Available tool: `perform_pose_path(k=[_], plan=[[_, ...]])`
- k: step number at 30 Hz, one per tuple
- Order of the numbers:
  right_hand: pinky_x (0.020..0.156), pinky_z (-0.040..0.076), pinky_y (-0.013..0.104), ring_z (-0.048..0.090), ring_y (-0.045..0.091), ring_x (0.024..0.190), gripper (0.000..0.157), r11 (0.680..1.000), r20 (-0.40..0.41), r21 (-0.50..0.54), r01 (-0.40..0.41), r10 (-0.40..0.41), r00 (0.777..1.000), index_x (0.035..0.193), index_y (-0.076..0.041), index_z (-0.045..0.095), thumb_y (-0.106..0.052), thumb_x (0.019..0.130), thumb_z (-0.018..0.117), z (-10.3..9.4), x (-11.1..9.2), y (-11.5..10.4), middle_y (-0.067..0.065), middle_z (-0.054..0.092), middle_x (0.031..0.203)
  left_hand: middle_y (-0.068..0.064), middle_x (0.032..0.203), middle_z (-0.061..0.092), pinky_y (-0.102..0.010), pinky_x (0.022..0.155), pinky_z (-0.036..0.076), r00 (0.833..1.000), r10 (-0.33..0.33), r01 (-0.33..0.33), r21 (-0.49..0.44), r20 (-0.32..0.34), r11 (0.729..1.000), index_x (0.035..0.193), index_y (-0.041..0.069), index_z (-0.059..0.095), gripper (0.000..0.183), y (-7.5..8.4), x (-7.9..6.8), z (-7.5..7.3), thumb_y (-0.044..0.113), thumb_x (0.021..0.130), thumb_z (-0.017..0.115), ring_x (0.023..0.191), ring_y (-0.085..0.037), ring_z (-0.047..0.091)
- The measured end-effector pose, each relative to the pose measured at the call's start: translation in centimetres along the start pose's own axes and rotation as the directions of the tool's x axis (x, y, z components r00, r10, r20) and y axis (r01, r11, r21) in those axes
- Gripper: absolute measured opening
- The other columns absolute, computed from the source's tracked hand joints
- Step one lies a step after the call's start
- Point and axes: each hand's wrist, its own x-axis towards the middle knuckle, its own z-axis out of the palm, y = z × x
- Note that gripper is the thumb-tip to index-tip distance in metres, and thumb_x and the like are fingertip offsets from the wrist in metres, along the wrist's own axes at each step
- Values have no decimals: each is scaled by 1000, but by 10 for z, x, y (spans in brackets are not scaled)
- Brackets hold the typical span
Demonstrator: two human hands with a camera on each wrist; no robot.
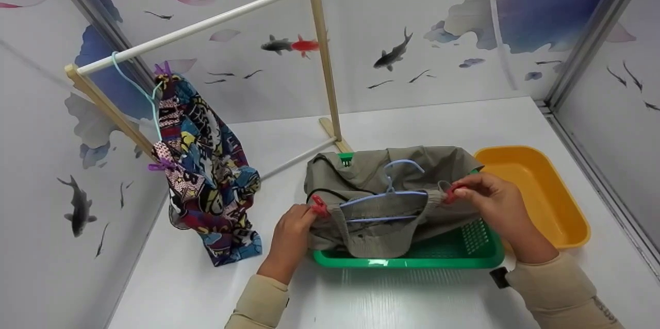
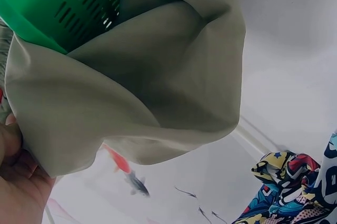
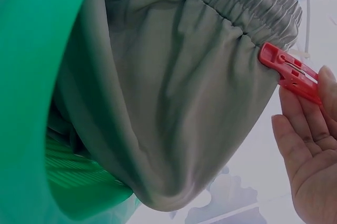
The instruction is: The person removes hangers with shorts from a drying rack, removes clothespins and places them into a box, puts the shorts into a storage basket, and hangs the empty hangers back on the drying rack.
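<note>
Grey-green elastic-waisted pants [image 1: 381, 236] lie draped over a green basket [image 1: 407, 263]. Inside their waistband sits a lilac-blue hanger [image 1: 384, 195], its hook upward. At the waistband's left end, my left hand [image 1: 291, 236] pinches a red clothespin [image 1: 319, 206]; in the left wrist view, hanging cloth partly hides that hand's fingers. My right hand [image 1: 495, 202] holds a second red clothespin [image 3: 289, 72] by its handles between thumb and fingers. That clothespin bites the right end of the gathered waistband in the right wrist view.
A white-barred drying rack [image 1: 206, 25] with wooden posts stands at back left. From it a patterned garment [image 1: 211, 179] hangs on a mint hanger [image 1: 149, 97] with purple clothespins [image 1: 162, 164]. Right of the basket is a yellow tub [image 1: 562, 210]. Printed walls enclose the white table [image 1: 206, 298].
</note>
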Motion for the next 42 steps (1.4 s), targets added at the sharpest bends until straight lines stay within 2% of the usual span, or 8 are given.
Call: perform_pose_path(k=[11, 17, 24, 32, 35, 37, 40, 42], plan=[[74, 51, 11, 64, 1, 79, 10, 1000, -52, -3, -21, 21, 998, 97, 0, 69, -2, 88, 67, -2, -2, -2, -2, 69, 89, -3, 87, 61, -32, 72, 54, 1000, 7, -7, -4, 7, 1000, 89, 8, 66, 21, -2, 0, 3, -11, 79, 70, 82, -17, 58], [73, 51, 11, 64, 0, 79, 11, 1000, -114, 21, 17, -14, 993, 95, 5, 68, 7, 84, 67, -7, 0, -8, -11, 68, 87, -2, 86, 61, -32, 71, 54, 1000, 17, -17, 1, -2, 1000, 89, 8, 66, 24, -2, 1, 1, -13, 77, 70, 81, -17, 58], [73, 51, 11, 63, 0, 78, 11, 999, -124, 8, 39, -37, 992, 94, 7, 67, 11, 83, 66, -14, -1, -9, -14, 67, 86, -2, 86, 61, -32, 71, 54, 1000, 12, -12, 13, 20, 1000, 89, 8, 66, 24, -1, 2, 0, -13, 78, 69, 80, -17, 58], [73, 51, 11, 62, 0, 80, 11, 1000, -126, -9, 17, -18, 992, 96, 7, 67, 7, 85, 66, -19, -3, -10, -15, 65, 89, -3, 86, 61, -33, 71, 54, 1000, 9, -9, 27, 6, 1000, 90, 7, 66, 24, -1, 1, 1, -14, 77, 70, 81, -18, 58], [73, 52, 12, 64, 3, 80, 9, 999, -154, 32, 34, -29, 988, 93, 7, 68, 8, 84, 66, -19, -4, -10, -10, 68, 88, -3, 86, 62, -33, 70, 54, 1000, 12, -12, 29, 4, 999, 90, 7, 66, 24, -1, 1, 2, -13, 78, 69, 81, -18, 58], [73, 52, 13, 65, 4, 80, 7, 994, -179, 63, 84, -71, 981, 90, 7, 69, 8, 84, 66, -20, -4, -10, -5, 70, 88, -3, 86, 62, -33, 71, 54, 1000, 11, -12, 24, 7, 1000, 90, 8, 66, 23, -1, 1, 2, -12, 78, 69, 81, -18, 58], [75, 53, 14, 67, 7, 84, 8, 965, -202, 191, 179, -140, 969, 89, 11, 67, 15, 83, 63, -24, -2, -10, 2, 72, 92, -3, 87, 62, -33, 72, 54, 1000, 6, -7, 18, 10, 1000, 91, 8, 67, 23, -1, 1, 1, -12, 79, 69, 82, -18, 59], [77, 53, 15, 68, 8, 85, 8, 945, -211, 259, 199, -145, 967, 90, 15, 64, 19, 83, 61, -28, -1, -11, 2, 72, 93, -4, 87, 62, -33, 72, 55, 1000, 2, -2, 13, 10, 1000, 91, 7, 66, 24, -2, 0, 1, -13, 78, 68, 82, -18, 59]])
